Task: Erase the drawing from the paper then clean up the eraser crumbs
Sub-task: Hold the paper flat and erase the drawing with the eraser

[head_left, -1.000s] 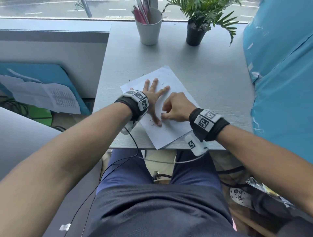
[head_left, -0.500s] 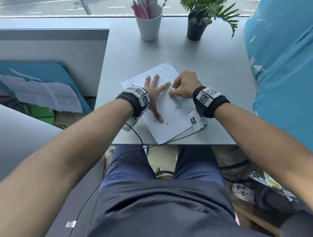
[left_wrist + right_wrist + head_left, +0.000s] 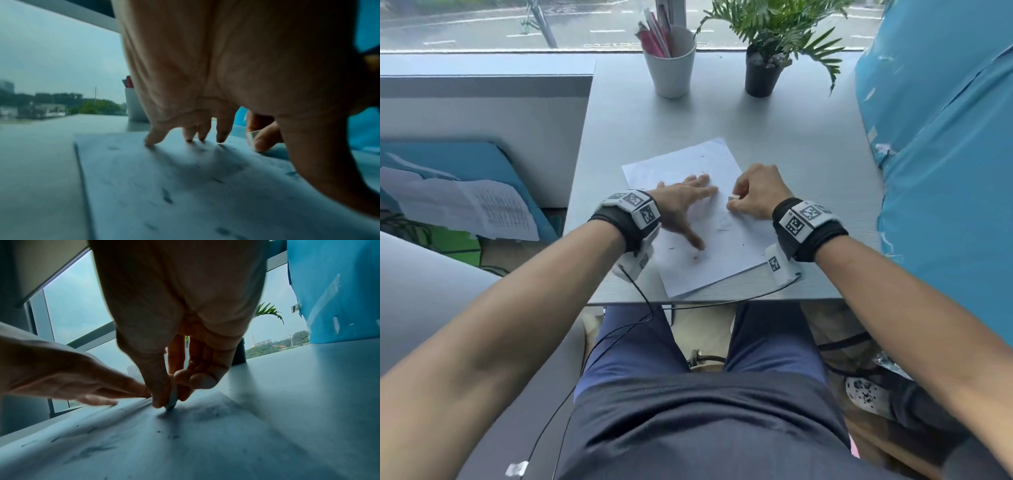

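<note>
A white sheet of paper (image 3: 702, 246) lies askew on the grey table (image 3: 791, 144), near its front edge. My left hand (image 3: 685, 205) lies flat on the paper with fingers spread, pressing it down. My right hand (image 3: 753, 195) pinches a small white eraser (image 3: 733, 197) between thumb and fingers, its tip on the paper just right of my left fingertips. In the right wrist view the eraser (image 3: 172, 397) touches the paper (image 3: 185, 443) beside my left hand (image 3: 78, 386). Dark eraser crumbs (image 3: 694, 257) are scattered over the sheet. Faint smudges remain near the eraser.
A white cup of pens (image 3: 671, 65) and a potted plant (image 3: 763, 65) stand at the table's far edge by the window. A blue covered object (image 3: 945, 154) borders the table on the right. Cables hang off the front edge.
My right hand with the eraser moved away from me up the paper, then back a little. My left hand stayed pressed on the sheet. The head camera shifted.
</note>
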A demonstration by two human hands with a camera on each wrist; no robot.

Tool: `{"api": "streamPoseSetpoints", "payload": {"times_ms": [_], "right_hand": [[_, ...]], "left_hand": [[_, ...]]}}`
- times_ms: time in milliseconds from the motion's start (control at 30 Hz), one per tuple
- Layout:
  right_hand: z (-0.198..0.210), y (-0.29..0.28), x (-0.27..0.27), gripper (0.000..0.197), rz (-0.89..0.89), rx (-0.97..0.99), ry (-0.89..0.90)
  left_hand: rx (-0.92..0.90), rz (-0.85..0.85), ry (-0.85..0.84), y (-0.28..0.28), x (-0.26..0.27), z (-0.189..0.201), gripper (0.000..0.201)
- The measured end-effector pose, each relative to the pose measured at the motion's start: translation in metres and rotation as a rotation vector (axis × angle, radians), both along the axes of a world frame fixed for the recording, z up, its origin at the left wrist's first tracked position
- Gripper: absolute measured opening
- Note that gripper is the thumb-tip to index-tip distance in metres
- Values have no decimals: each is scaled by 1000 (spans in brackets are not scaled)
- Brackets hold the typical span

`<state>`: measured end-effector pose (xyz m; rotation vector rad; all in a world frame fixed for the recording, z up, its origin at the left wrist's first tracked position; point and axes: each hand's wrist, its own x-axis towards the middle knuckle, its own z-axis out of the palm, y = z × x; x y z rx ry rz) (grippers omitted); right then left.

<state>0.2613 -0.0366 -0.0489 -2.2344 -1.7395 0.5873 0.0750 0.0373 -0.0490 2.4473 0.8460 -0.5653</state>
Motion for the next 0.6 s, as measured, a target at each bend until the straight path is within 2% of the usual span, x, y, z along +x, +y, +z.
{"api": "streamPoseSetpoints", "payload": {"times_ms": [167, 367, 500, 533, 600], "right_hand": [[1, 4, 0, 17, 53, 25, 11], [5, 2, -8, 12, 134, 30, 58], [8, -23, -28, 7, 394, -138, 82], [9, -19, -24, 8, 401, -139, 87], [11, -1, -10, 11, 291, -73, 93]], "left_hand": [[16, 50, 26, -18, 10, -16, 146], [-8, 52, 62, -14, 11, -18, 152], [-6, 54, 43, -12, 9, -21, 154], [-8, 53, 43, -11, 9, -22, 154], [-14, 51, 48, -11, 11, -21, 153]]}}
